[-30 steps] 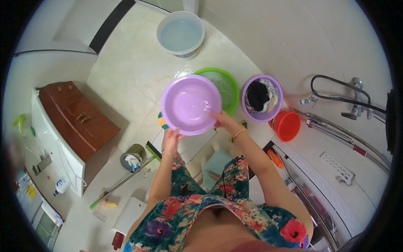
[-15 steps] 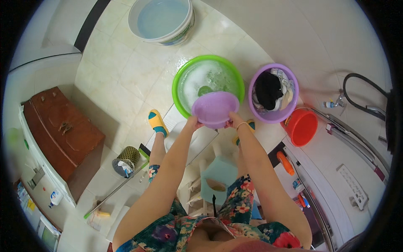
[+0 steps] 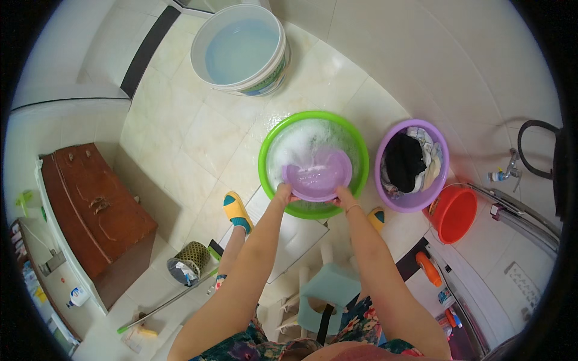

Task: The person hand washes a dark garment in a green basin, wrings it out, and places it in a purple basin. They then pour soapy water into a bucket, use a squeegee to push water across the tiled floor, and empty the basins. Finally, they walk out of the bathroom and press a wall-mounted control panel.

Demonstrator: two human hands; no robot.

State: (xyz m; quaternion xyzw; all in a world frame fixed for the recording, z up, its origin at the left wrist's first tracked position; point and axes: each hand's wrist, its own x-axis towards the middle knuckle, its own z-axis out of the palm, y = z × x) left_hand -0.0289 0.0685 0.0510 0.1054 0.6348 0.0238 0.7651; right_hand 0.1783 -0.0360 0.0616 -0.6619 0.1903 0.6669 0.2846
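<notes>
1. Apparently a home washroom, with tiled floor (image 3: 186, 126) at ten o'clock.
2. Wall tap (image 3: 507, 173), far out at three o'clock.
3. Clothes (image 3: 403, 162) in a purple tub (image 3: 419, 202), nearer three.
4. Suds-filled green tub (image 3: 263, 163), dial's centre.

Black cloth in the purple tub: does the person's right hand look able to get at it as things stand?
Probably yes, but the right hand would first have to release the purple basin it grips. The black cloth lies uncovered among other clothes in the purple tub, with nothing visibly blocking it.

No text is readable, the bucket label (image 3: 271, 80) seemingly blurred.
</notes>
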